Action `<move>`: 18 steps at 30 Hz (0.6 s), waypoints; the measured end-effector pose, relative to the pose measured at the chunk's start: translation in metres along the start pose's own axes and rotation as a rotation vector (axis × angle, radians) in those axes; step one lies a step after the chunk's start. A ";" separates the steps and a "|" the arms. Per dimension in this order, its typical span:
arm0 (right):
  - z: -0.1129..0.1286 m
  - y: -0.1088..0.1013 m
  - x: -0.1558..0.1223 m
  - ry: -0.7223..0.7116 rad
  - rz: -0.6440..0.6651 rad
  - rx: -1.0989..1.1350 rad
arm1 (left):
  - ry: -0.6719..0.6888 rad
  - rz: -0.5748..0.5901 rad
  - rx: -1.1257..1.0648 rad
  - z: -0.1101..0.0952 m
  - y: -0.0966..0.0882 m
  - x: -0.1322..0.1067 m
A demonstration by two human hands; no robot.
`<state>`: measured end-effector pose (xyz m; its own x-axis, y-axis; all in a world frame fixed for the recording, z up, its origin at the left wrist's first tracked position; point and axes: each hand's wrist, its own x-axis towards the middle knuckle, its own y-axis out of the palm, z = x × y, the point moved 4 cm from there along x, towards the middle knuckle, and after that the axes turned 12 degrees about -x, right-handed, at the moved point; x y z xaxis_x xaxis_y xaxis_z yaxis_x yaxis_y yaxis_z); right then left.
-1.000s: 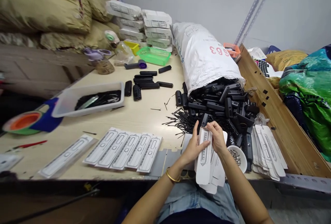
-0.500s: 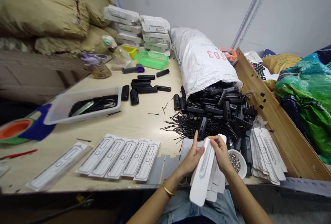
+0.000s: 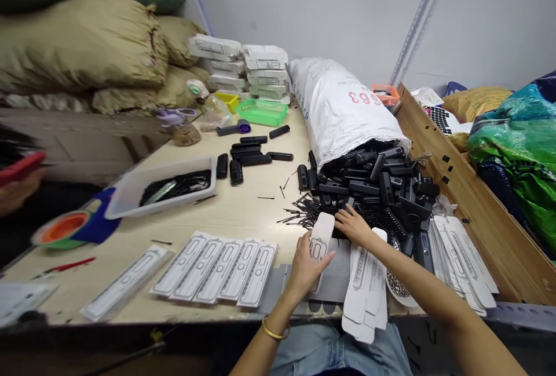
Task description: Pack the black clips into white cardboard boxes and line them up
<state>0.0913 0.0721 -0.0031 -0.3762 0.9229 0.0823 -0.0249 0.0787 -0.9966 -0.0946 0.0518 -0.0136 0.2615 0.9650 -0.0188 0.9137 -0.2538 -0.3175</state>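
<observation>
The white carton is tilting at the near side, the left hand pinching it between thumb and fingers. Just right, the right hand is touching a small black piece, fingers bent; whether they're gripping, I can't tell. Flat cartons are lying near right, and the black pile is spilling from a white sack: plenty left, seemingly. Five cartons in a row are lying left, looking done.
</observation>
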 end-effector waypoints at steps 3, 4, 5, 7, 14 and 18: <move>-0.038 -0.027 -0.010 0.341 -0.240 0.292 | -0.037 0.066 0.139 0.003 0.005 0.001; -0.047 -0.037 -0.017 0.494 -0.359 0.417 | -0.051 0.087 0.175 0.001 0.008 0.002; -0.050 -0.046 -0.024 0.624 -0.468 0.538 | -0.053 0.103 0.198 -0.003 0.011 0.004; -0.043 -0.056 -0.032 0.736 -0.575 0.728 | -0.004 0.118 0.204 -0.013 0.020 0.008; -0.021 -0.040 -0.012 0.525 -0.133 0.356 | 0.168 0.022 0.027 -0.021 0.021 0.010; -0.043 -0.007 -0.015 0.652 0.041 0.083 | 0.179 -0.035 -0.102 -0.021 0.011 0.005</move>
<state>0.1367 0.0735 0.0031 0.2595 0.9657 0.0050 -0.1037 0.0330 -0.9941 -0.0769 0.0522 0.0030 0.2721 0.9486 0.1618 0.9475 -0.2347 -0.2172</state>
